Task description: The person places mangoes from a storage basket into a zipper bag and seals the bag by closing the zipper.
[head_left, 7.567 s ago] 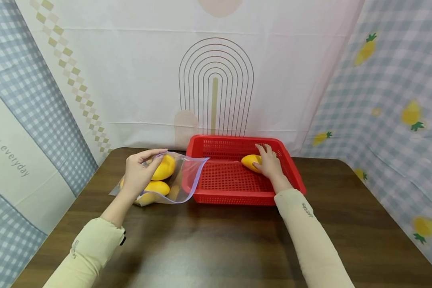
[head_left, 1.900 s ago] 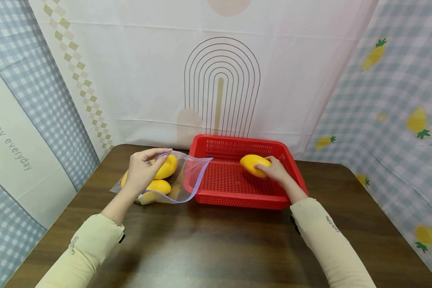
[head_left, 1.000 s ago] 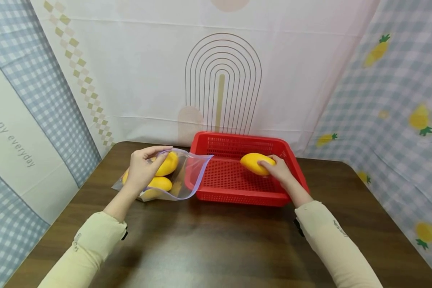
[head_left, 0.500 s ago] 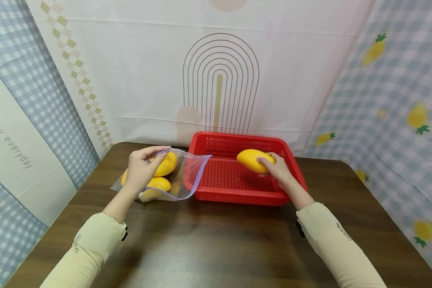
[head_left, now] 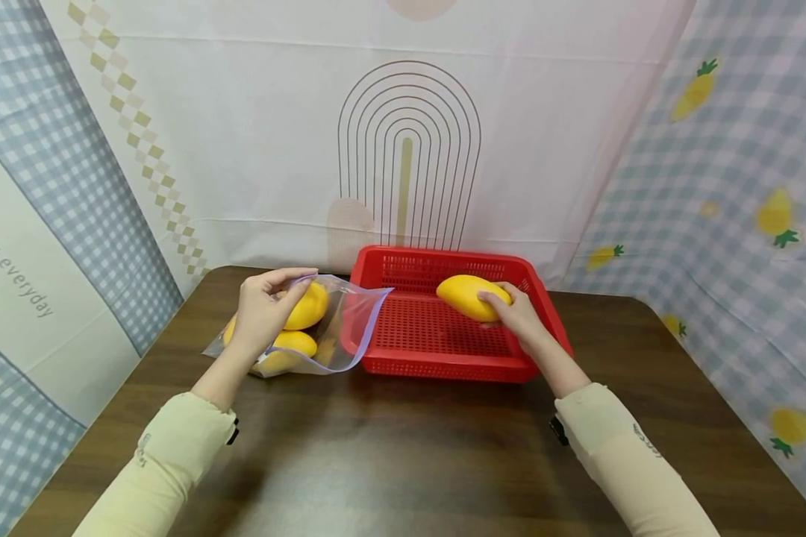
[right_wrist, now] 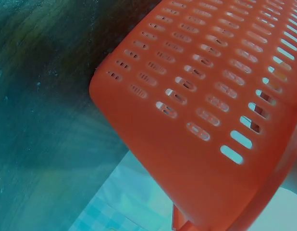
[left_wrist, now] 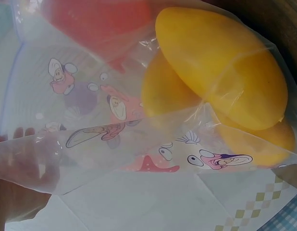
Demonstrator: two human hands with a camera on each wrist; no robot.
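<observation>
At the left of the head view my left hand [head_left: 258, 313] pinches the purple-edged mouth of a clear zip bag [head_left: 356, 324], which gapes toward the right. Several yellow mangoes [head_left: 307, 307] lie inside; in the left wrist view the mangoes [left_wrist: 225, 67] are piled together behind cartoon-printed plastic. My right hand [head_left: 519, 317] grips another mango [head_left: 463, 293], thumb on its near side, over the red basket [head_left: 443, 365]. The far fingers are mostly hidden by the fruit. Only the perforated outside of the basket [right_wrist: 148, 120] fills the right wrist view, without the hand.
The bag's mouth overlaps the basket's left rim in the head view. Both stand toward the back of a dark wooden table [head_left: 403, 455]. A white printed cloth [head_left: 275, 134] hangs behind, with a checked cloth [head_left: 732, 224] at the right.
My right hand has taken hold of the mango lying in the basket and raised it. Over the last second it shifts slightly left and up. My left hand keeps its pinch on the bag.
</observation>
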